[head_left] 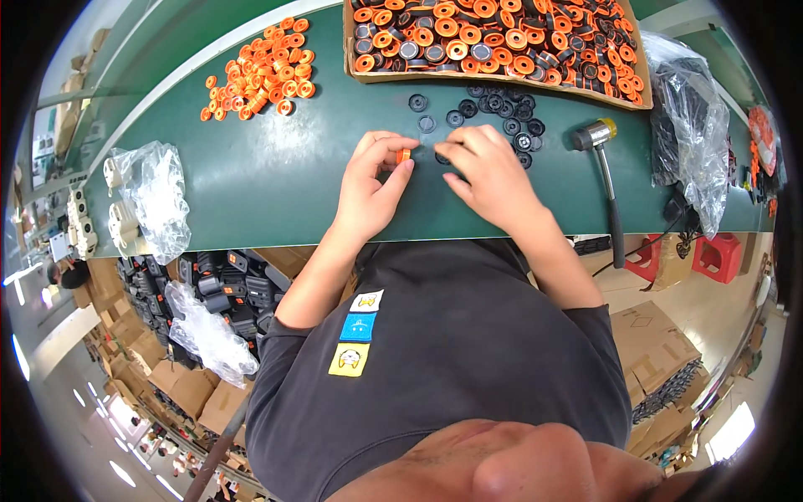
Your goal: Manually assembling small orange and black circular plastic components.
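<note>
My left hand (374, 180) is closed, pinching a small orange wheel (403, 156) between thumb and fingers just above the green table. To its right, my right hand (492, 177) has its fingers bent, with the thumb standing apart from them. A black disc (442, 158) lies partly hidden under the right fingertips; whether they touch it I cannot make out. Several loose black discs (494, 103) lie just beyond the right hand. A pile of orange wheels (268, 71) is at the far left of the table.
An open cardboard box (502, 79) full of orange-and-black wheels stands at the back. A mallet (607, 180) lies on the right, its handle past the table's front edge. Clear plastic bags (159, 197) rest at the left, and another bag (690, 117) at the right.
</note>
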Available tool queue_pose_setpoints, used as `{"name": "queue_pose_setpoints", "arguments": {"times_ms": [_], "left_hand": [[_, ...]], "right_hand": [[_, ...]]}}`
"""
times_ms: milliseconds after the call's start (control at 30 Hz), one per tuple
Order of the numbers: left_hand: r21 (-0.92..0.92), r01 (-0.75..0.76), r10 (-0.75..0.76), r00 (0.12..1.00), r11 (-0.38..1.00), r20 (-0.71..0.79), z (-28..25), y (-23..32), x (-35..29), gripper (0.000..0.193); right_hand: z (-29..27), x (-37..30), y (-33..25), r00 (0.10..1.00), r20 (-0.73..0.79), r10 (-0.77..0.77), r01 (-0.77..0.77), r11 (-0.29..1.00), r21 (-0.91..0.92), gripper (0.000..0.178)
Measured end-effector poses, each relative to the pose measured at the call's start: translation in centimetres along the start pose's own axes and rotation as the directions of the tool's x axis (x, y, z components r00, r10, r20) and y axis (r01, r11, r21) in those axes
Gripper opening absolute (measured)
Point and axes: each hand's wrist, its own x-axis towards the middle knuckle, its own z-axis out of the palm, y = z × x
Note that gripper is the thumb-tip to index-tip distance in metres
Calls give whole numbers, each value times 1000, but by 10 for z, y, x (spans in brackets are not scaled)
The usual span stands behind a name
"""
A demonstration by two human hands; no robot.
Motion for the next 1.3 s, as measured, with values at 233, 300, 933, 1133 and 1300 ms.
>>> {"name": "queue_pose_setpoints", "arguments": {"times_ms": [233,300,933,1133,1300], "left_hand": [[-269,71,-80,996,960,-25,4,3,4,22],[-201,18,-26,999,979,-39,4,2,3,24],[-560,198,-99,974,804,203,22,6,-5,22],[-599,236,-142,969,765,201,23,13,-10,27],[-655,228,-165,974,721,157,22,9,-1,34]], "right_hand": [[9,2,9,996,83,-21,18,999,39,26],[-1,3,-2,993,77,93,-109,965,238,25],[-7,2,-6,980,-176,89,-5,905,425,27],[-11,7,-13,977,-118,175,-104,885,454,38],[-16,9,-8,986,-80,146,-91,876,475,42]]}}
